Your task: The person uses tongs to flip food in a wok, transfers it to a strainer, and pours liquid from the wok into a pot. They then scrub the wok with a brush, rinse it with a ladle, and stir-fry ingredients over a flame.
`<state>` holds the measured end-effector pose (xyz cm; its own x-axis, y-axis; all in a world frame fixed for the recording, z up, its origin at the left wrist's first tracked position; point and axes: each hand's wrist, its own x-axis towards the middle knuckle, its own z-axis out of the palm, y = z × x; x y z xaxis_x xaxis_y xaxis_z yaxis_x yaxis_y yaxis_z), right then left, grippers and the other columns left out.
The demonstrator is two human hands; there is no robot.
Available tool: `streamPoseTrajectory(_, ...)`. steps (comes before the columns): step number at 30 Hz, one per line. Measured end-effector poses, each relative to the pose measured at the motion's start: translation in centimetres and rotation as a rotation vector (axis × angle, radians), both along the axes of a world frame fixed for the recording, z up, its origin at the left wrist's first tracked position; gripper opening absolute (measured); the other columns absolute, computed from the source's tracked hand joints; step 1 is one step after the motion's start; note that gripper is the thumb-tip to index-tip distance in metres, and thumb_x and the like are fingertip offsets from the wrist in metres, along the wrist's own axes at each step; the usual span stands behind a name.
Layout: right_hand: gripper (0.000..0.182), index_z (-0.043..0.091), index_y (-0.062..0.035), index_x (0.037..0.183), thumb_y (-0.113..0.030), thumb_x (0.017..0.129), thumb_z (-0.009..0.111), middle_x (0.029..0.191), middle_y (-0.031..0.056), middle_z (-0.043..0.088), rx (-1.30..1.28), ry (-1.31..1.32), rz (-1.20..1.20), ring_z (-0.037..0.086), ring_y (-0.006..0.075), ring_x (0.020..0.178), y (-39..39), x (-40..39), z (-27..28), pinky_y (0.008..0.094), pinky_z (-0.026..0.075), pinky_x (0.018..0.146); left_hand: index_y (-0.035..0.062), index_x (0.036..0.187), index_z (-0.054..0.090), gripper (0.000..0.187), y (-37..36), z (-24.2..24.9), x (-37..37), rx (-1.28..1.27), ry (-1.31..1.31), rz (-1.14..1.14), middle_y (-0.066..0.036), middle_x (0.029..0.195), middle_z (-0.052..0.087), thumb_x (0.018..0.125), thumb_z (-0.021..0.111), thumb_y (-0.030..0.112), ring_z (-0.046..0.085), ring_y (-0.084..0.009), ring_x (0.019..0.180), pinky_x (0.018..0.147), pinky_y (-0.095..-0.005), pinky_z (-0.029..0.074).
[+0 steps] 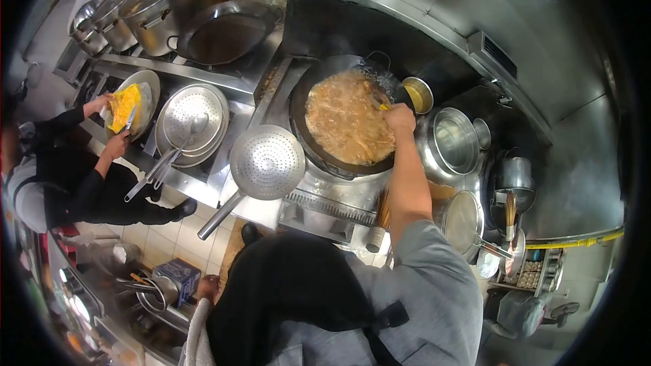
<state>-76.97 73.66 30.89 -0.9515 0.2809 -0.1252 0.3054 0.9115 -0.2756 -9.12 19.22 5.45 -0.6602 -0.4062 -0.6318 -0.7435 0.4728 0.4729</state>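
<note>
My right hand point(400, 118) is closed on a utensil with a yellow part point(384, 106), whose far end reaches into the food. I cannot make out its exact kind. Under it, a large black wok point(298, 122) holds bubbling brown oil with frying pieces point(349, 118) in it. Down at my side is my left hand point(209, 288), away from the stove; its fingers are too small and dark to read. Left of the wok, a perforated strainer point(268, 161) with a long handle rests on the stove edge.
Another person point(61, 176) at left works over a bowl point(152, 88) with yellow food. Stacked colanders point(196, 118), tall pots point(157, 17) and a second wok point(224, 34) stand on the stove. Metal pots point(454, 139) and a mesh strainer point(462, 220) lie to my right.
</note>
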Motion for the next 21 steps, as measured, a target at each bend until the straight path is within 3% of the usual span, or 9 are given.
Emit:
streamPoseTrajectory(2,0.052,0.076,-0.0181,0.126,-0.044,0.081,0.079,0.122,0.0185,0.074,0.0,0.076,0.007,0.07,0.0355,0.117,0.8,0.8,0.9,0.0447,0.054,0.103,0.0055,0.102,0.078,0.021,1.3,2.6,-0.8,0.101,-0.099,0.262,-0.008,0.079,0.076,0.09,0.071,0.022,0.072,-0.0187,0.065,0.061,-0.0343,0.057)
streamPoseTrajectory(3,0.051,0.075,-0.0194,0.126,-0.044,0.082,0.078,0.121,0.0185,0.075,0.052,0.157,0.023,0.07,0.0355,0.116,1.3,1.0,1.3,0.0449,0.054,0.102,0.0055,0.102,0.078,0.021,1.5,3.0,-0.8,0.103,-0.102,0.256,-0.008,0.079,0.076,0.09,0.071,0.022,0.072,-0.0187,0.065,0.061,-0.0343,0.057)
streamPoseTrajectory(5,0.046,0.074,-0.0197,0.127,-0.042,0.087,0.073,0.117,0.018,0.076,0.139,0.228,0.059,0.071,0.0362,0.112,1.6,1.4,3.5,0.0463,0.056,0.099,0.0039,0.102,0.078,0.022,0.8,1.1,0.5,-0.053,-0.029,-0.015,-0.009,0.079,0.076,0.09,0.071,0.022,0.071,-0.0182,0.066,0.063,-0.034,0.057)
streamPoseTrajectory(10,0.036,0.074,-0.0161,0.118,-0.04,0.092,0.07,0.106,0.0159,0.077,0.354,0.321,0.061,0.075,0.0363,0.1,1.3,1.9,3.9,0.0495,0.059,0.088,0.0018,0.1,0.077,0.022,-1.1,-1.2,0.6,0.102,0.068,0.013,-0.009,0.077,0.074,0.09,0.069,0.02,0.07,-0.0171,0.066,0.061,-0.0337,0.056)
streamPoseTrajectory(12,0.023,0.075,-0.0149,0.103,-0.029,0.098,0.058,0.093,0.0108,0.076,0.47,0.404,0.134,0.077,0.0323,0.087,1.9,0.8,0.3,0.0462,0.062,0.075,0.001,0.1,0.076,0.022,-1.5,-2.1,0.1,0.113,0.085,0.013,-0.009,0.076,0.074,0.089,0.068,0.018,0.068,-0.017,0.063,0.058,-0.0331,0.055)
streamPoseTrajectory(15,0.026,0.076,-0.0124,0.099,-0.021,0.101,0.051,0.095,0.0111,0.076,0.49,0.404,0.191,0.077,0.0321,0.088,0.7,3.4,-1.9,0.0451,0.062,0.075,0.0003,0.099,0.076,0.022,-1.3,-1.4,-1.1,0.124,0.105,0.022,-0.008,0.076,0.073,0.088,0.067,0.017,0.067,-0.0169,0.06,0.055,-0.0325,0.054)
streamPoseTrajectory(17,0.027,0.076,-0.0111,0.097,-0.021,0.101,0.051,0.098,0.0126,0.077,0.484,0.369,0.227,0.077,0.0322,0.09,0.2,4.3,-2.8,0.0447,0.062,0.076,-0.0002,0.099,0.074,0.021,-0.1,1.9,-2.7,0.218,0.097,0.302,-0.008,0.075,0.071,0.089,0.066,0.016,0.065,-0.0172,0.056,0.052,-0.0316,0.052)
streamPoseTrajectory(19,0.027,0.076,-0.0078,0.099,-0.028,0.099,0.058,0.106,0.0178,0.077,0.407,0.159,0.196,0.076,0.0342,0.097,-0.3,5.4,-2.8,0.0452,0.062,0.082,0.0001,0.099,0.074,0.021,-0.3,2.0,-3.2,0.183,0.083,0.234,-0.008,0.074,0.07,0.089,0.066,0.017,0.065,-0.0176,0.056,0.051,-0.0318,0.052)
streamPoseTrajectory(21,0.03,0.077,-0.0072,0.103,-0.034,0.094,0.065,0.109,0.0192,0.076,0.325,0.145,0.154,0.075,0.0368,0.1,-0.9,7.0,-0.7,0.0464,0.06,0.087,0.0005,0.099,0.074,0.021,-0.9,1.7,-3.5,0.149,0.075,0.159,-0.007,0.074,0.069,0.089,0.066,0.017,0.065,-0.0179,0.056,0.05,-0.0319,0.051)
